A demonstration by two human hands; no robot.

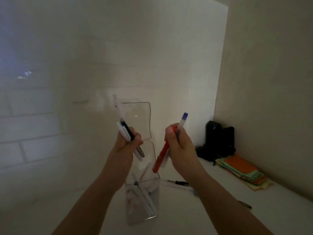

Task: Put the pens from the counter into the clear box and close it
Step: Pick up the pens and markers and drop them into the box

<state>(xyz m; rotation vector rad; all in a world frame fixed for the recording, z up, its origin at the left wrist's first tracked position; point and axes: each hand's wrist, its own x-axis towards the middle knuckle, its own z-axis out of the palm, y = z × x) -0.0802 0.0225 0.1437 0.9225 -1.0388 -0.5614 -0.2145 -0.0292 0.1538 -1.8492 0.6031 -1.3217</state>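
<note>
The clear box (153, 216) stands on the white counter below my hands, with its lid (137, 119) swung up behind it. Several pens lie inside the box. My left hand (127, 141) is shut on a bundle of pens (122, 128), white and dark ones, held above the box's left side. My right hand (179, 143) is shut on an orange-red pen (161, 154) and a clear pen with a blue cap (183, 118); the red pen's lower tip points at the box opening. More loose pens (177, 183) lie on the counter just right of the box.
A stack of coloured paper notes (242, 172) lies at the right by the wall. A black device (218, 141) stands in the corner behind it. Another pen (245, 204) lies near the right forearm. A tiled wall rises at the left.
</note>
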